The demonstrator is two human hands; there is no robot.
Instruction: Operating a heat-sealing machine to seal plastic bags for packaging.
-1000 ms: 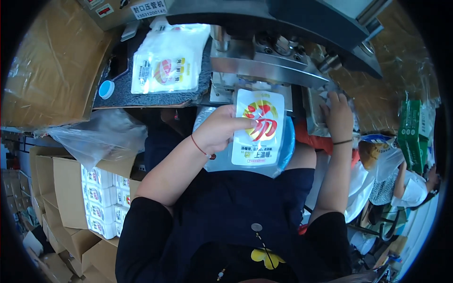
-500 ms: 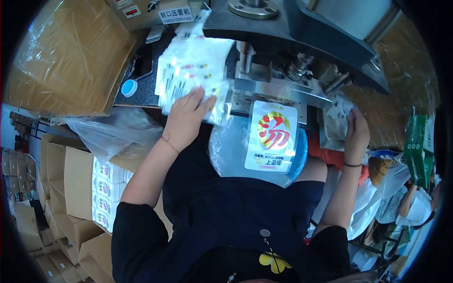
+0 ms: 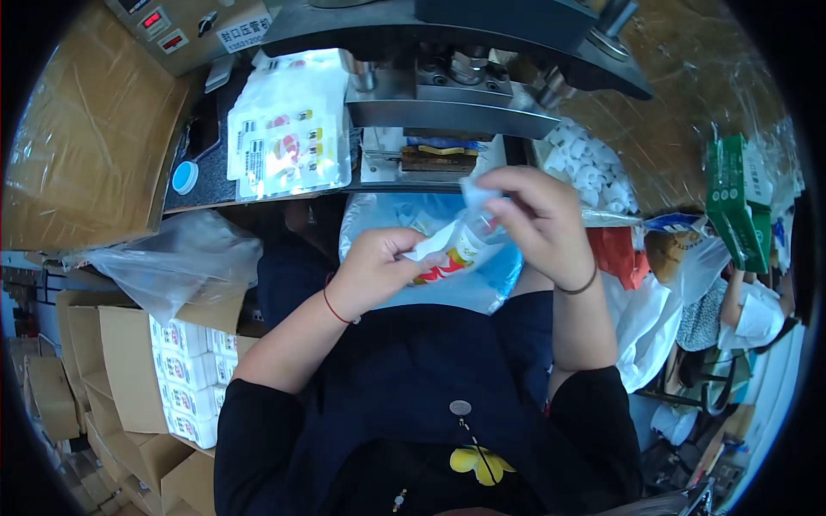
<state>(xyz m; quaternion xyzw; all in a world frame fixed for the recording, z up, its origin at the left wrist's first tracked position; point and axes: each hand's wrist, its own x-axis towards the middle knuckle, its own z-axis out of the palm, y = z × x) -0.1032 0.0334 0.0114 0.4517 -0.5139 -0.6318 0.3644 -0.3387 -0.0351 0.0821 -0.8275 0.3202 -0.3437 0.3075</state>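
Observation:
My left hand (image 3: 379,271) pinches the edge of a white plastic pouch (image 3: 454,265) with red and yellow print, bent and tilted in front of my lap. At the pouch's upper end, my right hand (image 3: 549,225) holds a small whitish plastic spout (image 3: 473,193) between thumb and fingers. Whether the spout sits inside the pouch's mouth, I cannot tell. Both hands are just in front of the metal sealing press (image 3: 447,116). Beneath them is a container lined with blue plastic (image 3: 366,219). To the left, a fanned stack of flat pouches (image 3: 288,142) lies on the dark worktop.
Many white spouts (image 3: 594,168) fill a bin right of the press. A blue-lidded round tub (image 3: 184,177) stands at the worktop's left edge. Large cartons flank the machine; an open carton (image 3: 129,370) with packed pouches stands lower left. A green box (image 3: 738,202) is at right.
My left hand has come off the pouch stack and grips one pouch. My right hand has left the spout bin with a spout and joined it. The view has shifted.

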